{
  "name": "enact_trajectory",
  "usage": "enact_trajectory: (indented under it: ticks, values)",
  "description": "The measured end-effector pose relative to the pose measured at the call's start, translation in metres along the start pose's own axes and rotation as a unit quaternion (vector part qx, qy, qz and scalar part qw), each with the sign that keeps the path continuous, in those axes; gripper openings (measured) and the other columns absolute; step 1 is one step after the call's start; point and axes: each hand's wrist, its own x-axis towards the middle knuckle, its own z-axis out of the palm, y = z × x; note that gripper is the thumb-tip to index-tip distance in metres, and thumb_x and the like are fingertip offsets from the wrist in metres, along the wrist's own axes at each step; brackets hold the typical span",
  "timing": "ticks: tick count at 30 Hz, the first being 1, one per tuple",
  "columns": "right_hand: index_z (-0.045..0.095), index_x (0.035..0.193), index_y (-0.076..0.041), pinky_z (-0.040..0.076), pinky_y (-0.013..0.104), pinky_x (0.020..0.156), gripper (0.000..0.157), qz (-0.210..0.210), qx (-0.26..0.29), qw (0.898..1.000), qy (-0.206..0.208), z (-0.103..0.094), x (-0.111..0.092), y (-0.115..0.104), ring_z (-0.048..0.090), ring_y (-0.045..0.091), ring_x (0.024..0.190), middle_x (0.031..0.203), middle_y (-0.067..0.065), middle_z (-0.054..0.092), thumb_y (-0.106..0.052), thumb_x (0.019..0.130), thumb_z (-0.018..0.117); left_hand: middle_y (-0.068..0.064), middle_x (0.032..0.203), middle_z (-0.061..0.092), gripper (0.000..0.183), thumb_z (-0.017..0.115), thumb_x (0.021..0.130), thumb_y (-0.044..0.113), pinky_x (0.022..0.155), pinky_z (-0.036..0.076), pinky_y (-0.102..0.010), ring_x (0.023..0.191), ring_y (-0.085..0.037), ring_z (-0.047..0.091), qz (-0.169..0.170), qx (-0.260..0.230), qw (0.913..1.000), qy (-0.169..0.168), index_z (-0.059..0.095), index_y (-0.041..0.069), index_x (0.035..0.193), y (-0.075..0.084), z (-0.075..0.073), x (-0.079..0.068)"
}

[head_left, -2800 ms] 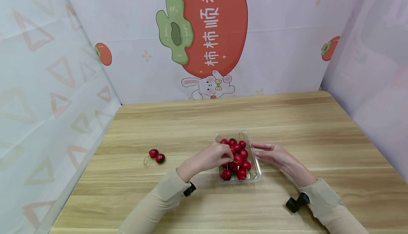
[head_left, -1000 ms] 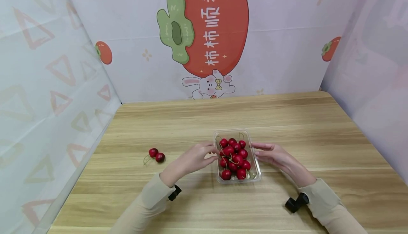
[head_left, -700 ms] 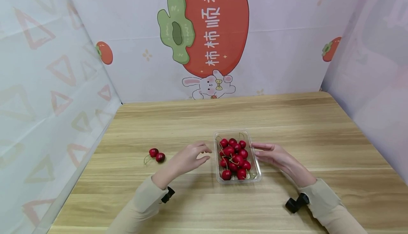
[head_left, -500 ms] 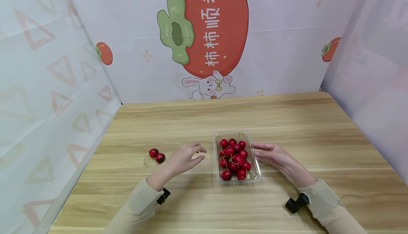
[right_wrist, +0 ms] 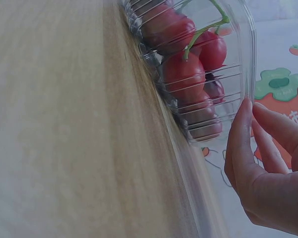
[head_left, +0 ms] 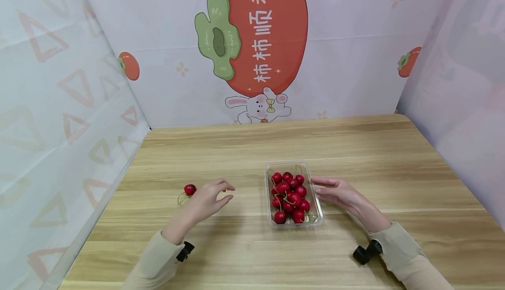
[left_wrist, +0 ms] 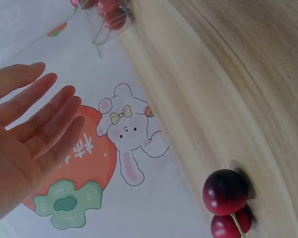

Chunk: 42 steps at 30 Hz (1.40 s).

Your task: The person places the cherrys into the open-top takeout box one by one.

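A clear plastic tray (head_left: pixel 269 222) holding several red cherries (head_left: pixel 292 193) sits at mid-table. My right hand (head_left: pixel 321 185) lies flat beside its right wall, and its fingertips (right_wrist: pixel 244 121) touch the tray (right_wrist: pixel 238 59). My left hand (head_left: pixel 222 193) hovers empty to the tray's left, fingers spread and relaxed. It is right next to a loose cherry (head_left: pixel 190 189) on the wood and hides a second one in the head view. In the left wrist view both loose cherries (left_wrist: pixel 224 191) lie together below my open left hand (left_wrist: pixel 35 124).
The wooden table (head_left: pixel 355 149) is boxed in by printed panels: a back wall (head_left: pixel 260 40) with a persimmon and rabbit print, and side walls left (head_left: pixel 59 105) and right (head_left: pixel 465 84). Black wrist mounts (head_left: pixel 364 251) sit at both cuffs.
My left hand has come out of the tray empty and moved left across the table to the two loose cherries, covering one. The right hand and tray have stayed put.
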Motion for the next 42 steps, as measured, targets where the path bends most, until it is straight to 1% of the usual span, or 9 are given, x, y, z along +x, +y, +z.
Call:
enact_trajectory:
  ticks: [6, 11, 14, 18, 22, 27, 31, 36, 42]
  values:
    - [0.067, 0.093, -0.020, 0.048, 0.026, 0.079, 0.032, -0.003, 0.003, 1.000, -0.001, 0.000, 0.000, 0.000, 0.063, 0.013, 0.085, 0.097, -0.005, 0.065, 0.008, 0.080, 0.057, -0.002, 0.088, 0.061, 0.016, 0.067, 0.076, 0.007, 0.063, 0.049, -0.026, 0.077, -0.018, 0.059, -0.045, 0.000, 0.9990, 0.006, 0.065, 0.004, 0.091, -0.006, -0.006, -0.013]
    - [0.067, 0.093, -0.019, 0.048, 0.026, 0.079, 0.033, -0.009, 0.005, 1.000, -0.009, 0.000, -0.001, 0.000, 0.063, 0.013, 0.085, 0.098, -0.004, 0.065, 0.009, 0.080, 0.056, -0.001, 0.089, 0.061, 0.016, 0.068, 0.076, 0.006, 0.062, 0.049, -0.026, 0.079, -0.017, 0.058, -0.071, -0.002, 0.9974, 0.015, 0.065, 0.006, 0.091, -0.012, -0.008, -0.022]
    - [0.067, 0.094, -0.018, 0.048, 0.026, 0.079, 0.032, -0.009, 0.004, 1.000, -0.009, 0.000, -0.001, -0.001, 0.063, 0.013, 0.086, 0.098, -0.004, 0.065, 0.008, 0.080, 0.056, -0.002, 0.089, 0.061, 0.016, 0.067, 0.076, 0.005, 0.061, 0.049, -0.028, 0.079, -0.019, 0.058, -0.085, -0.014, 0.9962, 0.015, 0.065, 0.006, 0.091, -0.015, -0.009, -0.026]
    - [0.067, 0.095, -0.019, 0.048, 0.026, 0.079, 0.031, -0.008, -0.002, 1.000, -0.007, -0.001, -0.001, -0.001, 0.063, 0.013, 0.086, 0.098, -0.005, 0.065, 0.007, 0.080, 0.056, -0.003, 0.090, 0.060, 0.016, 0.067, 0.076, 0.004, 0.062, 0.049, -0.031, 0.076, -0.020, 0.056, -0.098, -0.021, 0.9949, 0.013, 0.064, 0.005, 0.091, -0.020, -0.010, -0.031]
    - [0.067, 0.095, -0.018, 0.048, 0.026, 0.079, 0.031, -0.011, -0.002, 1.000, -0.009, -0.001, -0.001, 0.000, 0.063, 0.013, 0.086, 0.099, -0.005, 0.065, 0.007, 0.080, 0.056, -0.005, 0.088, 0.059, 0.016, 0.067, 0.075, 0.002, 0.063, 0.050, -0.031, 0.072, -0.019, 0.055, -0.107, -0.022, 0.9939, 0.014, 0.064, 0.002, 0.091, -0.024, -0.012, -0.037]
    - [0.067, 0.096, -0.017, 0.048, 0.026, 0.079, 0.031, -0.014, -0.001, 1.000, -0.011, 0.000, -0.001, 0.000, 0.063, 0.013, 0.086, 0.099, -0.005, 0.065, 0.008, 0.080, 0.056, -0.006, 0.087, 0.060, 0.017, 0.067, 0.075, 0.001, 0.064, 0.050, -0.033, 0.075, -0.019, 0.058, -0.121, -0.013, 0.9924, 0.018, 0.064, 0.001, 0.092, -0.030, -0.014, -0.045]
    - [0.067, 0.095, -0.017, 0.049, 0.026, 0.079, 0.031, -0.013, 0.002, 1.000, -0.010, 0.001, -0.001, -0.001, 0.063, 0.013, 0.087, 0.099, -0.004, 0.065, 0.008, 0.080, 0.057, -0.006, 0.084, 0.059, 0.017, 0.068, 0.075, 0.002, 0.066, 0.049, -0.036, 0.076, -0.020, 0.058, -0.142, -0.007, 0.9896, 0.021, 0.065, 0.001, 0.091, -0.034, -0.017, -0.051]
    - [0.067, 0.095, -0.019, 0.049, 0.025, 0.079, 0.033, -0.010, 0.002, 1.000, -0.015, 0.000, 0.000, -0.001, 0.062, 0.012, 0.087, 0.098, -0.005, 0.065, 0.008, 0.081, 0.055, -0.007, 0.092, 0.059, 0.018, 0.068, 0.075, 0.004, 0.070, 0.049, -0.038, 0.083, -0.023, 0.059, -0.172, 0.005, 0.9849, 0.018, 0.065, 0.002, 0.093, -0.038, -0.019, -0.058]
    - [0.067, 0.094, -0.020, 0.049, 0.025, 0.079, 0.033, -0.011, -0.002, 1.000, -0.016, -0.001, 0.001, 0.000, 0.062, 0.012, 0.087, 0.098, -0.005, 0.065, 0.008, 0.080, 0.056, -0.012, 0.098, 0.059, 0.019, 0.068, 0.075, 0.005, 0.070, 0.050, -0.039, 0.085, -0.027, 0.059, -0.191, 0.014, 0.9814, 0.011, 0.064, 0.001, 0.094, -0.045, -0.022, -0.065]
